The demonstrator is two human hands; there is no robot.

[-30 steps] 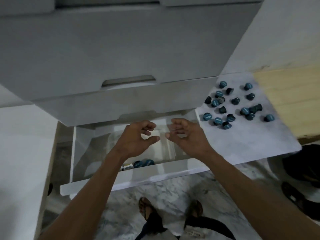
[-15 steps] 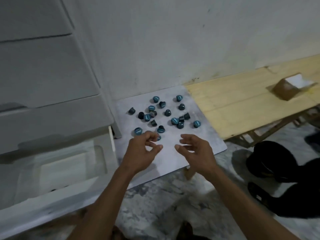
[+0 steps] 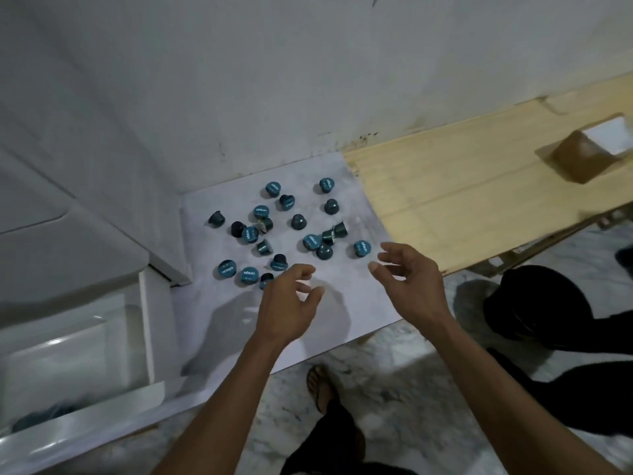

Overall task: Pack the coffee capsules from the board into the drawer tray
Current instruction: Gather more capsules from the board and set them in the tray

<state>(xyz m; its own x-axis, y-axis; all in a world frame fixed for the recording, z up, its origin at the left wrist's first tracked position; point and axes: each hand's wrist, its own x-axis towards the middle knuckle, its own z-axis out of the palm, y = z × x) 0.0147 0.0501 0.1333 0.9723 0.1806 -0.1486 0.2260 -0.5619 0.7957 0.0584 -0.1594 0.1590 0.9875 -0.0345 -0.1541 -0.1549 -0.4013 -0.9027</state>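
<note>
Capsules (image 3: 312, 242) lie scattered on the pale board (image 3: 342, 303), beside the open drawer tray (image 3: 68, 354).
Both grips hover empty, fingers loosely spread: left hand (image 3: 286, 305) by the nearest capsules, right hand (image 3: 412, 281) near another. Small, teal, dome-shaped with flat foil lids, they look light, rigid, slick; pinching across each rim seems best.

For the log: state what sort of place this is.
Probably a room in a home: a white drawer unit against a plaster wall, marble floor, coffee capsules scattered on a low board.
</note>
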